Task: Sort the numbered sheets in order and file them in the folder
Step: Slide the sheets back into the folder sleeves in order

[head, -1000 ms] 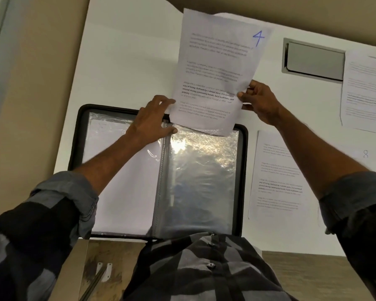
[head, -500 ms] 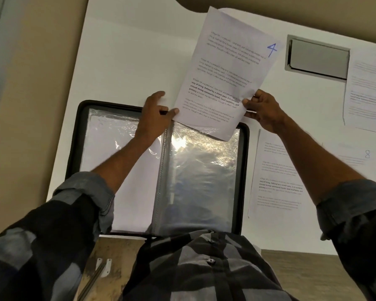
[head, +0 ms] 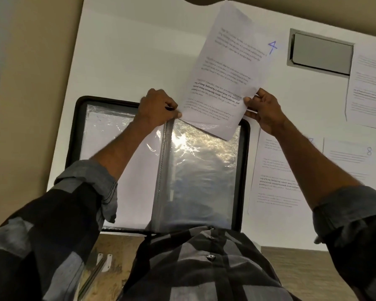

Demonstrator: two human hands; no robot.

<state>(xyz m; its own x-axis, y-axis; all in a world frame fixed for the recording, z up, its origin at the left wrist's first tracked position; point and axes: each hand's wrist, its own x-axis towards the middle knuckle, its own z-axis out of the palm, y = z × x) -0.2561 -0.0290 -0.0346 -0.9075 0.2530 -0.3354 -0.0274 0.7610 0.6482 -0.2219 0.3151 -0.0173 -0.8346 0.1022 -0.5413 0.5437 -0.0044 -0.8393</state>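
Between both hands, sheet 4 [head: 232, 68] tilts: right hand [head: 264, 111] pinches its edge, left hand [head: 157, 109] grips folder [head: 73, 135] top beside it.

The sheet marked 4 [head: 232, 68] is thin matt paper. At 6 o'clock from it, the folder [head: 74, 131] has a matt black rim and a clear plastic sleeve [head: 202, 170], glossy and crinkled (glare streaks its top). The white bench [head: 128, 51] is smooth, the inset plate [head: 322, 53] at 1 o'clock brushed metal, the shirt [head: 204, 268] woven cloth
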